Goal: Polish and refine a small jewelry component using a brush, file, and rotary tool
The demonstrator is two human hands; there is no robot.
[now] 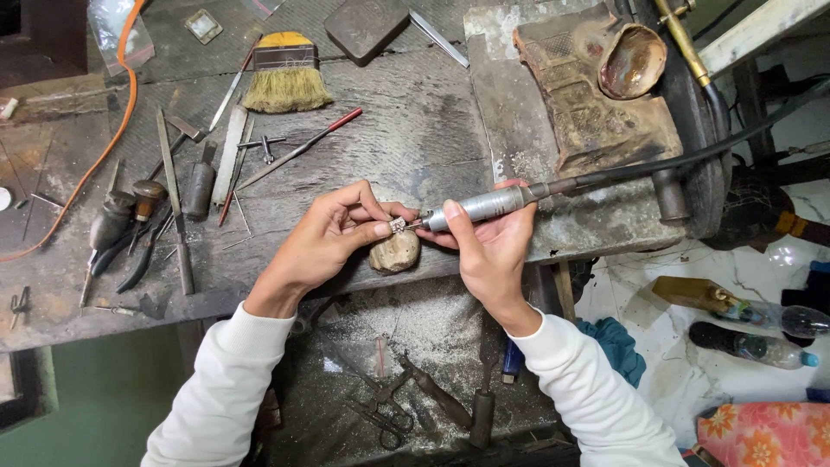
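While my left hand (pixel 333 232) pinches a small silvery piece (pixel 398 225) between thumb and fingertips, my right hand (pixel 484 246) is wrapped around a metal handpiece (pixel 480 207) in a pencil grip, so neither hand is free. The piece sits just left of centre in the frame, directly above a rounded, worn peg (pixel 395 252) at the front edge of the desk (pixel 406 130), and seems to rest against it, though I cannot tell for sure that they touch.

What matters is the line between the two hands. The handpiece lies nearly level, its long axis running from upper right down to the left, and its thin tip meets the piece from the right side. The piece is thus right of my left fingertips and just left of my right thumb; the left hand is on it, the right reaches it only through the tool. A black hose (pixel 692 156) trails off from the back of the handpiece toward the right edge of the frame.

Farther off, at the left of the desk, lie files, pliers (pixel 138 255) and a brush (pixel 287 79) with pale bristles, all well apart from my hands. Below the desk a tray (pixel 363 337) dusted with filings holds scissors (pixel 389 415).
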